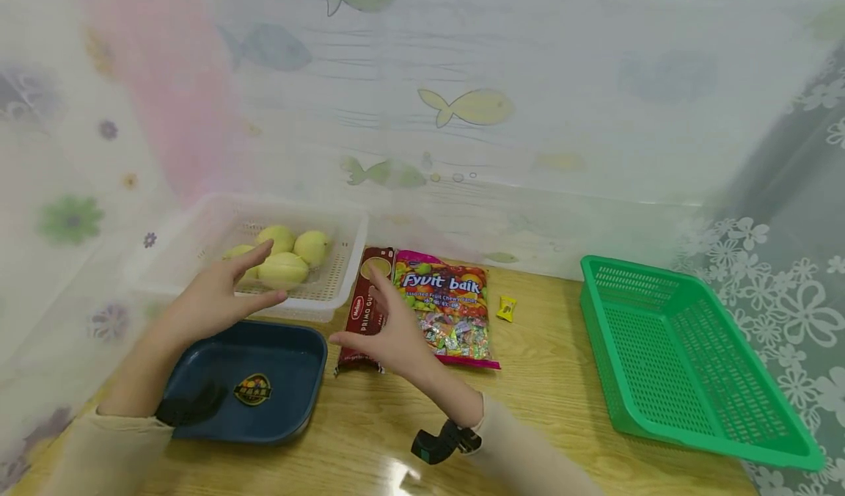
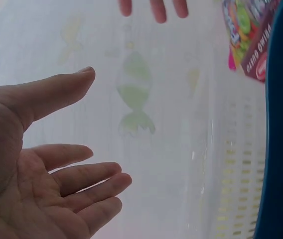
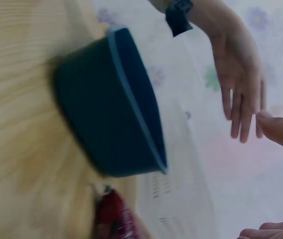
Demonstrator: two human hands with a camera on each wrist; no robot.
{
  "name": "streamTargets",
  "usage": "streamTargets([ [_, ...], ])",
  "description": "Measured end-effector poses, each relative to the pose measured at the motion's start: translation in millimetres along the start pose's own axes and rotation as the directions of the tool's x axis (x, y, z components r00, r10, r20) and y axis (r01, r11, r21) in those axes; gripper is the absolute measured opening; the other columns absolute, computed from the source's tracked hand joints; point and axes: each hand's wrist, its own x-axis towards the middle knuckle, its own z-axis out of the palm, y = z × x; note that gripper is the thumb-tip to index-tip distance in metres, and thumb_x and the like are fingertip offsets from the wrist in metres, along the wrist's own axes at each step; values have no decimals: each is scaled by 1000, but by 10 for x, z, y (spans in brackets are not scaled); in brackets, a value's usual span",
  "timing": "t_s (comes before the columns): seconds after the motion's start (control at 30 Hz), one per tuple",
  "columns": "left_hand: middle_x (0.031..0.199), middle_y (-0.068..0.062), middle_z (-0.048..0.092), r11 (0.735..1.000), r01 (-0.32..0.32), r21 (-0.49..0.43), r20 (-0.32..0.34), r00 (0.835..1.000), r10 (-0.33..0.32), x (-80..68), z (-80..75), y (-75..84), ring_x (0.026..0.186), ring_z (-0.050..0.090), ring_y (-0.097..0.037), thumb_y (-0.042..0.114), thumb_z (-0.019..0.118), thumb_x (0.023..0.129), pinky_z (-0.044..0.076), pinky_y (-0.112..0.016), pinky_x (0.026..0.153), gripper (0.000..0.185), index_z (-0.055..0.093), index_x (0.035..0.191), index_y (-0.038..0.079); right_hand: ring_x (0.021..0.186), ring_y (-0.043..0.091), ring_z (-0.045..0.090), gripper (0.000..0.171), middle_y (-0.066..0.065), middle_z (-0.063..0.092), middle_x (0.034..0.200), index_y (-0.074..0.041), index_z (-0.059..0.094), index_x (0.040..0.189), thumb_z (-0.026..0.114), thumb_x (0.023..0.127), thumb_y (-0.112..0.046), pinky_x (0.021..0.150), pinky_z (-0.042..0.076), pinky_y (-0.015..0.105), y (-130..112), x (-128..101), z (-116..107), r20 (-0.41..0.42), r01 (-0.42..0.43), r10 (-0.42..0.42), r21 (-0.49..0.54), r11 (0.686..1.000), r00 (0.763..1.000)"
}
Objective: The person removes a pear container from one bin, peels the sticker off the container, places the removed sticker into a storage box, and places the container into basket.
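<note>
I see my left hand (image 1: 214,298) spread wide with straight fingers, holding nothing, hovering just above the far rim of the dark blue tray (image 1: 290,400), with the white basket (image 1: 343,261) of yellow-green fruit (image 1: 284,268) just beyond its fingertips. My right hand (image 1: 389,331) is likewise flat and empty, over the dark red packet (image 1: 363,312), the candy bag (image 1: 449,305) just to its right.

Both raised, palms facing each other, apart. Left hand (image 1: 211,301) open, fingers straight and together, thumb up, holding nothing. Right hand (image 1: 389,331) likewise open, fingers extended, thumb spread. Dark straps on both wrists, pale sleeves behind.
</note>
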Motion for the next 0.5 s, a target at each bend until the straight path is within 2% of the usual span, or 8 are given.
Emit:
streamTargets([
  [0.07, 168, -28, 32, 999, -12, -31, -9, 1000, 12, -92, 68, 42, 146, 37, -60, 38, 78, 99, 37, -75, 111, 94, 25, 169, 5, 156, 28, 37, 109, 0, 27, 175, -27, 22, 171, 92, 86, -29, 123, 36, 51, 56, -115, -26, -4, 12, -12, -13, 1000, 1000],
  [0.2, 169, -18, 36, 993, -35, -113, -11, 999, 34, -294, 256, 144, 151, 37, -52, 37, 77, 100, 36, -70, 114, 89, 27, 170, 16, 154, 26, 42, 108, -3, 34, 172, -27, 27, 170, 93, 84, -28, 123, 38, 46, 146, -349, -108, -43, -2, 1, -15, 1000, 999],
  [0.33, 166, -12, 44, 983, -101, -153, -34, 995, 97, -444, 501, 241, 149, 44, -43, 35, 75, 102, 40, -62, 114, 80, 32, 169, 24, 150, 27, 47, 105, 1, 41, 168, -25, 32, 168, 94, 84, -21, 123, 37, 45, 242, -595, -223, -107, -38, 41, 30, 999, 993],
  [0.47, 161, -6, 52, 968, -164, -191, -71, 986, 153, -525, 759, 344, 147, 51, -31, 30, 75, 102, 47, -34, 115, 73, 40, 166, 23, 147, 35, 50, 101, 5, 47, 163, -24, 36, 167, 93, 84, -14, 121, 40, 47, 376, -844, -346, -161, -53, 63, 63, 997, 985],
  [0.5, 160, -5, 53, 963, -174, -205, -79, 984, 161, -537, 817, 376, 146, 52, -29, 29, 75, 102, 47, -30, 114, 72, 41, 165, 23, 147, 35, 51, 100, 4, 48, 162, -26, 37, 166, 92, 84, -14, 121, 40, 46, 401, -906, -377, -168, -61, 72, 69, 996, 983],
])
